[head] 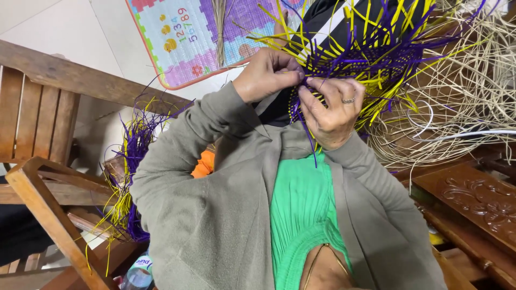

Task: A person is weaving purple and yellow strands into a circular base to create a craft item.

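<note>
— Floor tiles (64, 21) are showing pale, with a play mat (188, 43) lying beside a wooden bench (37, 107).

— Weave?

— Purple-and-yellow weave (371, 53) is sitting at chest height; left hand (269, 72) and right hand (333, 110) are pinching its strands, fingers closed.

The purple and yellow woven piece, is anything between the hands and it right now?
Nothing visible stands between them. Both the left hand and the right hand are already on the purple and yellow woven piece, fingers pinching its strands at the near edge.
</note>
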